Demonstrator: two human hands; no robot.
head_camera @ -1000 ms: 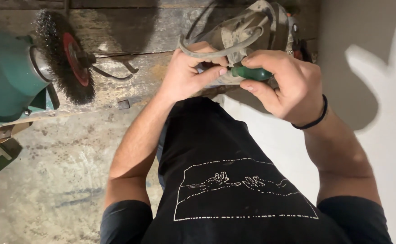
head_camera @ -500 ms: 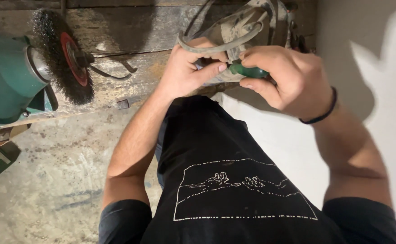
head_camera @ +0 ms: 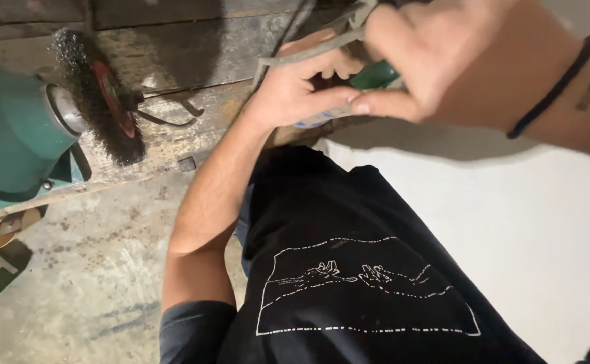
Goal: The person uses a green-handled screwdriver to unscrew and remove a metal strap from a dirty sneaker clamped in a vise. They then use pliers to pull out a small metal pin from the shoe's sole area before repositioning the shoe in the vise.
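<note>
My left hand pinches the end of a green-handled tool and rests against a grey, curved strap-like piece at the edge of the wooden bench. My right hand is closed around the green handle from above and hides most of it. A black cord bracelet sits on my right wrist. The tool's tip and the rest of the grey piece are hidden behind my hands and the top edge of the view. My black printed T-shirt fills the lower middle.
A teal bench grinder with a round wire brush wheel stands on the bench at the left. Below it lies a stained concrete floor. A white wall runs along the right.
Both hands have shifted up and to the right in the view and look larger. My right hand now covers more of the green handle and the grey piece.
</note>
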